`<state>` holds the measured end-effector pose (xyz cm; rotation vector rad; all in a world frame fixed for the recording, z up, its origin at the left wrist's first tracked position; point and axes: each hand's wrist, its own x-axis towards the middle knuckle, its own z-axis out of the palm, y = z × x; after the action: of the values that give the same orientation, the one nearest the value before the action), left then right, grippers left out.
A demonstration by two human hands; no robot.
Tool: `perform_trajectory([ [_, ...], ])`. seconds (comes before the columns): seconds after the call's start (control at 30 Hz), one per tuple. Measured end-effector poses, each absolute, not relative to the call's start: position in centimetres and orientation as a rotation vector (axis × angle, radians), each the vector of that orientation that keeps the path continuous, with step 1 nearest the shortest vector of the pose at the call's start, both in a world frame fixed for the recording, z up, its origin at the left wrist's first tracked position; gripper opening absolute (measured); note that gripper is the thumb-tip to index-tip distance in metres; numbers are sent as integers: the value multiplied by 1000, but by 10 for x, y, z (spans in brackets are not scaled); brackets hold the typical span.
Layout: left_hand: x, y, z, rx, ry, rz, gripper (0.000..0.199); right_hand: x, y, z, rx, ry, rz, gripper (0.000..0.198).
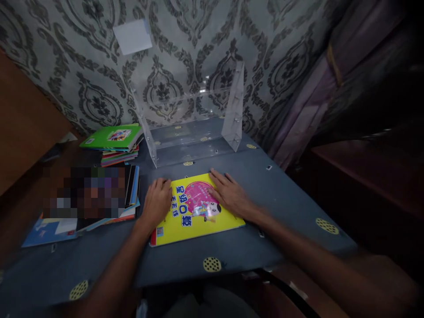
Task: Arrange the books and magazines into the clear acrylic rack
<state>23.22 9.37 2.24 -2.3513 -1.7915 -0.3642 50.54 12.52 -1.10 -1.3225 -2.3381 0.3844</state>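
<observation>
- One table (288,229), blue-grey cloth, pineapple print.
- One clear rack (234,115) standing on it, behind the book.
- Two piles on the left: front pile (132,190), then green-topped pile (122,137) behind it, near the rack.
- One yellow book (202,216), flat on the cloth between the hands, in front of the rack. Probably light, bendy, cover slick, corners easy to crease; best held by both side edges, pages kept together.
- Two hands. Right hand (230,194): over the right edge, fingers slightly spread, thumb on cover. Left hand (157,198): at the left edge, fingers pressed together; dim there, can't tell if they pinch it.
</observation>
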Motion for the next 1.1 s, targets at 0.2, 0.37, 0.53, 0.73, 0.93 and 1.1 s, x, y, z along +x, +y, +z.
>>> perform_trajectory([
  [0.2, 239, 89, 37, -2252, -1822, -101, 33, 505, 143, -2, -1222, -2352, 522, 58],
  [0.37, 249, 91, 31, -2411, -1677, -168, 39, 506, 150, 2, -1212, -2417, 483, 59],
  [0.53, 262, 101, 22, -2707, -1534, -299, 42, 510, 150, 0, -1189, -2483, 380, 60],
  [0.73, 253, 98, 22, -2686, -1571, -327, 43, 516, 150, 4, -1197, -2566, 294, 62],
  [0.93, 219, 80, 23, -2615, -1630, -367, 42, 523, 148, 1, -1243, -2550, 256, 57],
  [1.1, 207, 69, 18, -2542, -1695, -383, 43, 523, 149, -2, -1233, -2561, 237, 57],
])
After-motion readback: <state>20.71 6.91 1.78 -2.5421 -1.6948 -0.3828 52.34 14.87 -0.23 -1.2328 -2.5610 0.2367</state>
